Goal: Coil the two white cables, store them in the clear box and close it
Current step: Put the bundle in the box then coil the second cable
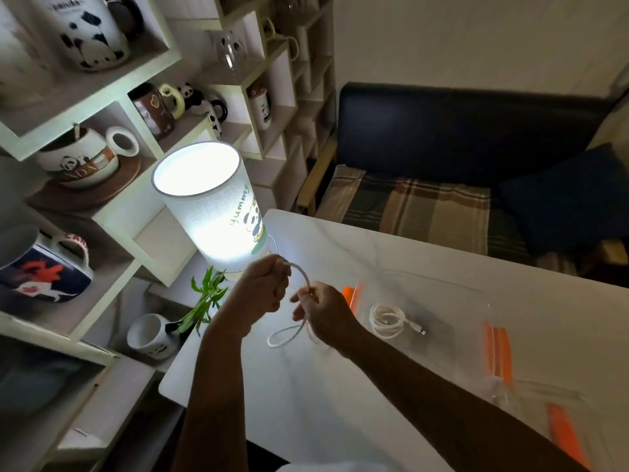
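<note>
Above the desk's left edge, I see both hands grasping one white cable (299, 315).

My left hand (262, 291) clenches its end, my right hand (321, 310) pinches its loop; second cable (388, 318) lies coiled in the clear box (452, 301).

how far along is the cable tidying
About halfway. One coiled cable already lies inside the clear box. The second cable is being looped between the left hand and right hand. It is not yet in the box, and the lid lies off to the side.
</note>
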